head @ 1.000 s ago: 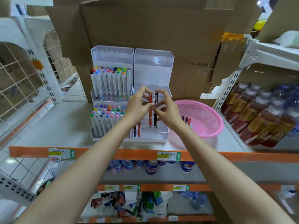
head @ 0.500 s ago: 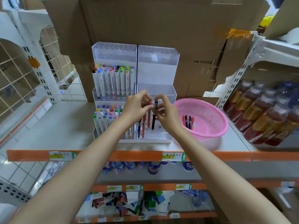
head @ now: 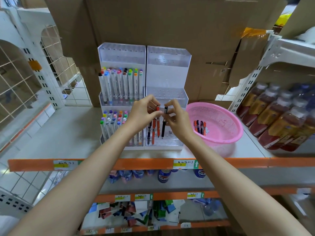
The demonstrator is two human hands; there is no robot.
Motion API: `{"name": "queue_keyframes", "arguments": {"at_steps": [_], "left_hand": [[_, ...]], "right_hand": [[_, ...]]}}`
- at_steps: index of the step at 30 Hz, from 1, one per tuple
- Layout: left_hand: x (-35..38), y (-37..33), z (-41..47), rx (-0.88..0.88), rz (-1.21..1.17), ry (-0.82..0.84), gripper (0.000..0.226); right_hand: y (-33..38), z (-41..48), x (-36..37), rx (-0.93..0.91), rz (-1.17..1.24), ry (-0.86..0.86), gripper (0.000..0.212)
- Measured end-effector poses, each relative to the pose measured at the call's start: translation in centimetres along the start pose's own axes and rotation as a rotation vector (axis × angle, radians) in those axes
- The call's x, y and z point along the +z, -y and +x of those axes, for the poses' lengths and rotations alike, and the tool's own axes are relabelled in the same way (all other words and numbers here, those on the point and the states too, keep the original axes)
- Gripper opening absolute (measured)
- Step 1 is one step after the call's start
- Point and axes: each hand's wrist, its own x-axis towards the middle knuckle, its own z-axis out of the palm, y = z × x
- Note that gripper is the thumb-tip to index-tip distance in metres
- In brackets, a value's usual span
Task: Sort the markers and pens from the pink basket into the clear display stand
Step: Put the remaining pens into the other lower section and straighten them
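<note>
Two clear tiered display stands (head: 167,68) stand side by side on the shelf. The left one holds many coloured markers (head: 121,86). In the right stand's bottom tier a dark pen and an orange pen (head: 154,132) stand upright. My left hand (head: 144,114) pinches the top of an orange pen (head: 158,124) over that tier. My right hand (head: 177,120) pinches the top of a black pen (head: 163,128) beside it. Both pens point tip down at the tier's holes. The pink basket (head: 225,132) sits to the right with several pens (head: 200,127) inside.
Cardboard boxes (head: 170,24) rise behind the stands. Shrink-wrapped drink bottles (head: 279,120) crowd the right end of the shelf. The orange shelf edge (head: 153,163) runs across the front. A white wire rack (head: 18,79) stands at left.
Both hands have lowered the orange and black pens from above the stand down toward the bottom tier's holes. The camera has moved closer and tilted.
</note>
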Motion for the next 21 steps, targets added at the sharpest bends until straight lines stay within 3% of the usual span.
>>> {"name": "queue_keyframes", "arguments": {"at_steps": [21], "left_hand": [[1.6, 1.2, -0.4, 0.031, 0.153, 0.095, 0.018]], "right_hand": [[-0.6, -1.0, 0.0, -0.014, -0.044, 0.051, 0.023]]}}
